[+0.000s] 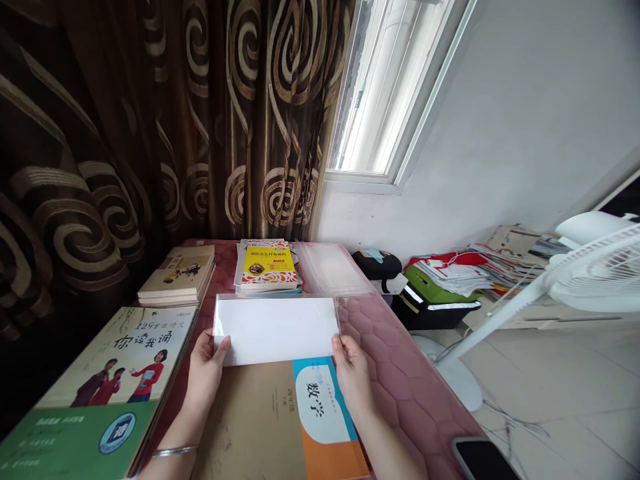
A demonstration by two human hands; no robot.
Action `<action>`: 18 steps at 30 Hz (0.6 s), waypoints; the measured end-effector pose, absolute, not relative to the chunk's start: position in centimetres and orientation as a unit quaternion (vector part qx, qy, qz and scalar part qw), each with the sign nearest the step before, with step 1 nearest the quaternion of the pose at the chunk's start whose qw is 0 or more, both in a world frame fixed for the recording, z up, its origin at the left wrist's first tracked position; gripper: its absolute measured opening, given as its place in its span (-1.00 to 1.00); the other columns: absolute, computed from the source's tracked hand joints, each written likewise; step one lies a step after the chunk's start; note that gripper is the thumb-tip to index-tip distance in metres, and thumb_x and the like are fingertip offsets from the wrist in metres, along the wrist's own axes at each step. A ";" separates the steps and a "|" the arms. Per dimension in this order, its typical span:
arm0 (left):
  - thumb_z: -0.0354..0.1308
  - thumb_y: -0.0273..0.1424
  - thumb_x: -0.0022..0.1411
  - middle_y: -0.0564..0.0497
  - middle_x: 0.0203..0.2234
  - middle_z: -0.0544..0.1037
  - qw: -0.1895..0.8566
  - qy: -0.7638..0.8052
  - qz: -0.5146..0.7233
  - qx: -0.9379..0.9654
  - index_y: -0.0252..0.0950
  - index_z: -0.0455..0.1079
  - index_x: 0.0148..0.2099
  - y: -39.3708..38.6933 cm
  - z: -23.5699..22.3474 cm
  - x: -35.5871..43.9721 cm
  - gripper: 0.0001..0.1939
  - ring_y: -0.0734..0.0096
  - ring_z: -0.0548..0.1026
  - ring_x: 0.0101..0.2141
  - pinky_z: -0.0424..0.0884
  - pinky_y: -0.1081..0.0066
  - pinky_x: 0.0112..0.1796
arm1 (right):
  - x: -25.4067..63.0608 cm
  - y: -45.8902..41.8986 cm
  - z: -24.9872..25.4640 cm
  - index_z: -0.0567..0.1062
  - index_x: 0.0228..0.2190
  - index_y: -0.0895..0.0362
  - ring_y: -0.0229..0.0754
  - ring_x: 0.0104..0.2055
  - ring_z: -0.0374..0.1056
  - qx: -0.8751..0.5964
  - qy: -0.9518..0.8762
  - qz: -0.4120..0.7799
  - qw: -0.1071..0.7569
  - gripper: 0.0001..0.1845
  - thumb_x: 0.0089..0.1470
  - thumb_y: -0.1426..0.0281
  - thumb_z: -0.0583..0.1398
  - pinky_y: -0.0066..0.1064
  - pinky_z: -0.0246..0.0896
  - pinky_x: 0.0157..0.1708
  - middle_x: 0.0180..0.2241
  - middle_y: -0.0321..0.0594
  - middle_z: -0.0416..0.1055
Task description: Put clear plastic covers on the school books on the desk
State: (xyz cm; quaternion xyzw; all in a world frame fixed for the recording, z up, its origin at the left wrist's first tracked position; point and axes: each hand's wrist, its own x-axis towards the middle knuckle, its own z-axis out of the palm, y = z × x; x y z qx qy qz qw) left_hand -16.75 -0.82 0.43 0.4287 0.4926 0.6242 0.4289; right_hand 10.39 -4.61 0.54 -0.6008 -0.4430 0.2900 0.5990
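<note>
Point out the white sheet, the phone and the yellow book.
White sheet (pixel 277 330): head view, middle of its face, between the hands.
Phone (pixel 483 460): head view, dark screen, cut off by the lower edge.
Yellow book (pixel 273 261): head view, front cover.

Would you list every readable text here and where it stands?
"129首古诗文": green-and-white book
"你读我诵": same book
"数学": blue-and-orange cover
"四年级": brown cover
Too small or blurred: text on the yellow book, other small print.
</note>
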 end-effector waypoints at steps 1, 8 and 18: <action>0.35 -0.04 -0.07 0.00 -0.38 0.55 0.429 0.493 0.623 0.429 -0.27 0.34 -0.20 -0.8 0.5 -16.7 -0.50 0.30 0.48 -0.33 0.37 0.37 -0.27 | 10.4 -4.6 0.5 0.28 -0.57 0.07 -0.26 -0.56 0.07 -0.597 -0.443 0.291 0.602 -0.47 0.03 -0.13 0.14 -0.45 -0.01 -0.57 -0.63 -0.38 0.17; 0.35 -0.01 -0.09 0.01 -0.40 0.54 0.428 0.498 0.621 0.428 -0.26 0.34 -0.23 -0.9 0.9 -16.6 -0.49 0.29 0.46 -0.32 0.35 0.36 -0.24 | 10.5 -4.5 0.1 0.39 -0.47 0.09 -0.21 -0.49 0.16 -0.577 -0.438 0.306 0.618 -0.54 0.05 -0.06 0.16 -0.44 0.10 -0.50 -0.55 -0.31 0.28; 0.32 -0.02 -0.04 0.03 -0.38 0.53 0.423 0.494 0.625 0.431 -0.25 0.34 -0.23 -0.9 0.6 -16.7 -0.53 0.30 0.45 -0.31 0.34 0.37 -0.23 | 10.7 -4.4 -0.2 0.33 -0.52 0.08 -0.22 -0.51 0.13 -0.601 -0.448 0.292 0.594 -0.50 0.05 -0.11 0.13 -0.44 0.05 -0.52 -0.57 -0.33 0.25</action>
